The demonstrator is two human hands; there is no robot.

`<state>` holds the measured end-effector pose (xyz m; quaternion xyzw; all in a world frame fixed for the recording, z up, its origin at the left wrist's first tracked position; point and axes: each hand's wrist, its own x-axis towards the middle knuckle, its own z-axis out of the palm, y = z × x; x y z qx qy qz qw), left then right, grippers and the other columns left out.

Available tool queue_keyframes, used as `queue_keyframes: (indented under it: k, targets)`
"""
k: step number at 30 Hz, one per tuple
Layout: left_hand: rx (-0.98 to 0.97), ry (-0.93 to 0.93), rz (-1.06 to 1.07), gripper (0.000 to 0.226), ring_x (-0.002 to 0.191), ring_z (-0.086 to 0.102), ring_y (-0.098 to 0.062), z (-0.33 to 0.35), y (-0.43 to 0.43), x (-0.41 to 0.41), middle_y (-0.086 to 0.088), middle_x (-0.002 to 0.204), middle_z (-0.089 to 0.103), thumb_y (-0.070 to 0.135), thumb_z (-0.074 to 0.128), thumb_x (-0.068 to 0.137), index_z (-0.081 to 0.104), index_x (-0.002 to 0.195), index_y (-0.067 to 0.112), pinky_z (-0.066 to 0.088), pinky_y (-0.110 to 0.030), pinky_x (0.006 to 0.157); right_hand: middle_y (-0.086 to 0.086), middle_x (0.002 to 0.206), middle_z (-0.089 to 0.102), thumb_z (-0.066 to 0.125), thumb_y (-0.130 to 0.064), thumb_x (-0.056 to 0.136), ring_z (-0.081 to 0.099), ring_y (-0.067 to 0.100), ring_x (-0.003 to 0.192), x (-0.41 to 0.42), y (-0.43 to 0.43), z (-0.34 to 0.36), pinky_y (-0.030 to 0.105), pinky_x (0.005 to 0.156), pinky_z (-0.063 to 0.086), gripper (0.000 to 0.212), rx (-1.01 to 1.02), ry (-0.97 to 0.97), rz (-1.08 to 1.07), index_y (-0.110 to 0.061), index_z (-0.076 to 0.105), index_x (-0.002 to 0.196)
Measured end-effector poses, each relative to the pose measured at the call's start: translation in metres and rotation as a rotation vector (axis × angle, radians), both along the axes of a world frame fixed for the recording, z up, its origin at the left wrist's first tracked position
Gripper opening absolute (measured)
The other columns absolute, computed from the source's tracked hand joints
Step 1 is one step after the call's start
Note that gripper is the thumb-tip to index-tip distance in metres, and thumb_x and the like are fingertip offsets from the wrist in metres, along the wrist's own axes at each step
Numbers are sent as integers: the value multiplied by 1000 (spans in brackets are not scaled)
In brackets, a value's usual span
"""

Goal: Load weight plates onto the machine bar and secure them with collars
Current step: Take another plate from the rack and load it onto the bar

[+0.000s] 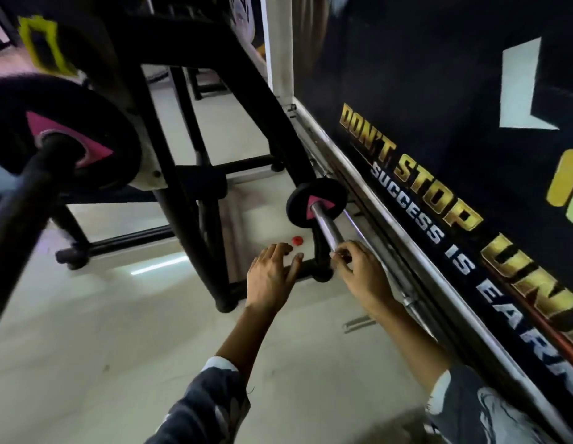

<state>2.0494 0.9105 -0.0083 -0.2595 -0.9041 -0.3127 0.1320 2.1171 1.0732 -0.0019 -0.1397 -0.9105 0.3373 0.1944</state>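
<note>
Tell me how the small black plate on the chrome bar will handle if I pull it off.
The small black plate looks thick and solid, so probably stiff and heavy for its size. Being round, it would likely roll if set on edge on the smooth floor. The chrome bar looks polished, so it should slide along easily.

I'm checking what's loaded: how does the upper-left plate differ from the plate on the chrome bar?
The upper-left plate fills more of the frame and rides a black bar; the lower plate shows smaller, on a chrome bar near the wall. Both are black with pink triangle marks.
</note>
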Motion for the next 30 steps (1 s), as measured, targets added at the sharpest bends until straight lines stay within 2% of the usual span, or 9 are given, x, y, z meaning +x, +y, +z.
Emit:
queue_keyframes:
  k: [5,11,13,15,17,19,23,27,30]
  targets:
    - [38,-105,56,28,95,61,-25,-36,76,-68,-7,102,66,34,57,91,60,104,10,48,-36,76,14,98,65,58,-19,90,60,29,92,-76,75,-37,29,70,42,17,12,-53,10,-3,59,95]
    - [105,-240,147,25,99,57,-22,-121,141,-185,-5,104,61,35,55,91,56,105,14,42,-30,75,6,99,64,57,-20,90,60,23,94,-193,148,-116,30,78,47,13,-96,-96,71,-9,60,98]
    - [178,-255,186,25,97,55,-21,-149,156,-223,-5,103,59,33,59,90,55,106,13,46,-34,75,1,99,62,58,-18,89,61,22,97,-229,168,-143,18,86,44,15,-157,11,95,-10,61,101]
    - [252,-230,223,37,100,48,-15,-181,166,-256,-8,111,53,31,63,88,50,116,10,48,-37,83,-2,108,57,58,-25,87,56,15,106,-265,186,-175,5,93,35,28,-203,113,69,-11,57,111]
    - [367,-214,231,55,109,40,-9,-202,169,-278,-9,121,45,39,65,83,42,124,10,41,-26,94,-3,121,49,60,-35,84,46,4,116,-293,198,-199,2,97,29,46,-284,150,34,-16,47,124]
    - [478,-263,192,60,110,44,-5,-213,169,-297,-1,121,44,49,64,77,40,124,20,38,-14,94,-6,120,49,65,-43,77,42,-8,112,-319,205,-215,0,93,30,55,-395,161,28,-23,45,124]
    - [514,-297,-26,46,90,58,9,-221,170,-328,25,96,62,53,74,66,52,102,35,45,-8,76,-24,88,66,76,-52,61,58,-12,87,-349,221,-238,3,78,42,40,-541,205,45,-38,59,94]
    - [580,-280,-42,30,65,56,10,-224,174,-339,27,70,64,57,79,59,59,74,40,44,-9,59,-23,71,65,76,-62,56,59,-8,71,-352,226,-250,8,66,46,57,-620,280,-21,-16,59,87]
    - [631,-250,35,29,62,53,2,-221,178,-339,23,60,62,60,80,55,60,68,43,47,-20,57,-22,69,66,78,-52,58,59,-10,70,-352,220,-247,5,65,45,49,-653,348,-50,-14,62,84]
